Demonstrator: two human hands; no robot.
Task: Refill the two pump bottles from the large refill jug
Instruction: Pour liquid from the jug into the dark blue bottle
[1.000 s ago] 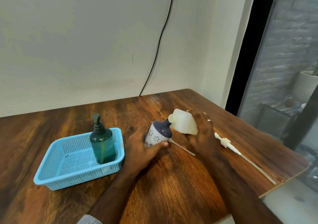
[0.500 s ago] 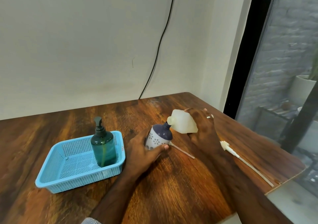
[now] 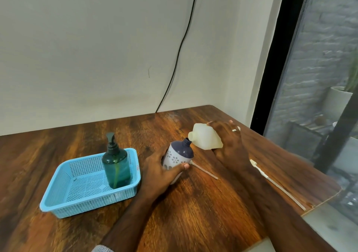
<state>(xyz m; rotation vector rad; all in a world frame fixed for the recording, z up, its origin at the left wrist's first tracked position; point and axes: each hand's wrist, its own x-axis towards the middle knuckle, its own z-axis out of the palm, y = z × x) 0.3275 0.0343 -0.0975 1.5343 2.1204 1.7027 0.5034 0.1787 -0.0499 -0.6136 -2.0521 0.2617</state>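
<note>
The left hand is holding the white bottle with the dark blue top, with its fingers curled round the bottle's side. This bottle is standing on the brown wooden surface, just to the right of the blue basket, and it is leaning a little. Its neck is open, with no pump on it.

The right hand is gripping the pale refill jug, with fingers wrapped over its top. The jug is tipping over to the left, and its spout is sitting right by the open neck of the white bottle. A ring is showing on one finger.

The green pump bottle is standing up inside the blue basket, at its right end, with its pump on.

A thin white pump tube is lying on the surface to the right of the white bottle. A second pump with a long tube is lying farther right, past the right arm
</note>
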